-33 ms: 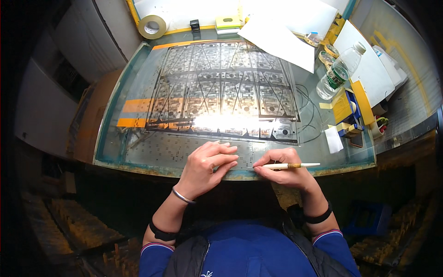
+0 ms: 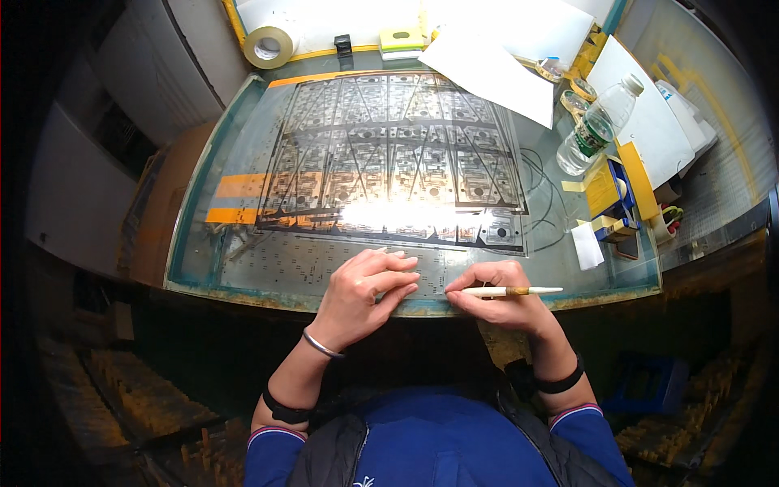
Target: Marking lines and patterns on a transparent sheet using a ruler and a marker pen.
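At the near edge of the glass-topped table (image 2: 568, 280), my right hand (image 2: 507, 308) pinches a slim white pen-like tool (image 2: 542, 290) with a brownish band. It lies almost level, its white end pointing right; its working tip is too small to make out at my fingertips. My left hand (image 2: 357, 292) rests beside it with loosely bent fingers apart and nothing visible in them. Under and left of this hand lies a clear sheet with small dark marks (image 2: 280, 258). Beyond both hands is a large film sheet (image 2: 373, 162) with dark circuit-like patterns, partly washed out by glare.
A plastic bottle (image 2: 591, 130) stands at the right, near a yellow and blue box (image 2: 604, 187) and a folded white paper (image 2: 587, 246). Tape rolls (image 2: 268, 48) and white sheets (image 2: 495, 73) lie at the back. Orange strips (image 2: 235, 215) run along the left.
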Demonstrator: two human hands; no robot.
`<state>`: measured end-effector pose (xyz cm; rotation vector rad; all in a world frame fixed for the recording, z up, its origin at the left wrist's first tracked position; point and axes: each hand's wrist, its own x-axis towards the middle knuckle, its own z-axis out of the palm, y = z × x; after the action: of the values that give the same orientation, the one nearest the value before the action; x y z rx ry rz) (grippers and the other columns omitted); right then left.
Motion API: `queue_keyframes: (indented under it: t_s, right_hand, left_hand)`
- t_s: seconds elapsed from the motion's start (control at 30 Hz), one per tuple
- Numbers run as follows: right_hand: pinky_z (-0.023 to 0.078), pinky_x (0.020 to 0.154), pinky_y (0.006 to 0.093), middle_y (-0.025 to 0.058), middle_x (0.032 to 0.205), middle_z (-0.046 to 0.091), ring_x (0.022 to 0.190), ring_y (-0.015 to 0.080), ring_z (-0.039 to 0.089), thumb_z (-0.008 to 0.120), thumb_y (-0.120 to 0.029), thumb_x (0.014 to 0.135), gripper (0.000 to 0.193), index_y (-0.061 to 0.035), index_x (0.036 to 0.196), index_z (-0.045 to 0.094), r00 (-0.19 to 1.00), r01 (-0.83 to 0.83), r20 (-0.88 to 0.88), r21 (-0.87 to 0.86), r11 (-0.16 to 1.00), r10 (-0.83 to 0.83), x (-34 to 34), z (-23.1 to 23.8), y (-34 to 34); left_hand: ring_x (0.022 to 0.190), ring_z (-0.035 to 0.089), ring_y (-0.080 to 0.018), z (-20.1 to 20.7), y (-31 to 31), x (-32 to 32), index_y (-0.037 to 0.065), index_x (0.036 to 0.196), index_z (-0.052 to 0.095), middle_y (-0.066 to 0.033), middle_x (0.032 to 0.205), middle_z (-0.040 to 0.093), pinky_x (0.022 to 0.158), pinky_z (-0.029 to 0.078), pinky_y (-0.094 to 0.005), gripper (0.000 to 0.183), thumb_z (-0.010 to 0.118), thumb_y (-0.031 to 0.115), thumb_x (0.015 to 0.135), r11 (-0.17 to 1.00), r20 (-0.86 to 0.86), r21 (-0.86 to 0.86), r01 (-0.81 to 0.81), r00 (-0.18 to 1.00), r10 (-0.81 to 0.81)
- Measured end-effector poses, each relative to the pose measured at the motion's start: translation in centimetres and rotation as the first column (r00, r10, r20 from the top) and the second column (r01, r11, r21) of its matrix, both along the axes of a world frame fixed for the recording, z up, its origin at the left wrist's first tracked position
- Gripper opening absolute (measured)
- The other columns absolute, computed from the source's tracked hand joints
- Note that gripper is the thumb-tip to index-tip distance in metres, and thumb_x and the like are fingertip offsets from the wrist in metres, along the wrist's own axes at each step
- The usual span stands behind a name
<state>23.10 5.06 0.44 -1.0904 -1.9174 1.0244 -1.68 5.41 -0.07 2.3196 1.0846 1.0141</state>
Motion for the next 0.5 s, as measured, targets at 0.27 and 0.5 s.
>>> queue_keyframes:
  t_s: [0.27, 0.5]
  right_hand:
    - [0.051, 0.06, 0.0295, 0.0099, 0.073, 0.071, 0.065, 0.0179, 0.069, 0.075, -0.015, 0.082, 0.011, -0.0046, 0.087, 0.075, 1.0, -0.023, 0.002, 0.0, 1.0, 0.023, 0.14, 0.01, 0.1]
    - [0.051, 0.059, 0.0294, 0.0098, 0.072, 0.07, 0.065, 0.0176, 0.069, 0.076, -0.013, 0.081, 0.01, -0.0046, 0.085, 0.075, 0.999, -0.023, -0.031, 0.021, 1.0, 0.023, 0.13, -0.31, 0.01]
  left_hand:
    - [0.102, 0.068, -0.028, -0.04, 0.04, 0.01, 0.006, 0.093, 0.075, -0.0078, 0.105, 0.073, 0.091, 0.052, -0.0393, 0.014, 0.078, 0.008, 0.079, 1.0, 0.002, 0.014, 0.002, 1.0, -0.002]
    - [0.103, 0.068, -0.0276, -0.06, 0.02, -0.02, 0.006, 0.093, 0.074, -0.0075, 0.105, 0.073, 0.091, 0.052, -0.0385, 0.015, 0.078, 0.007, 0.079, 1.0, -0.005, 0.02, 0.004, 1.0, -0.004]
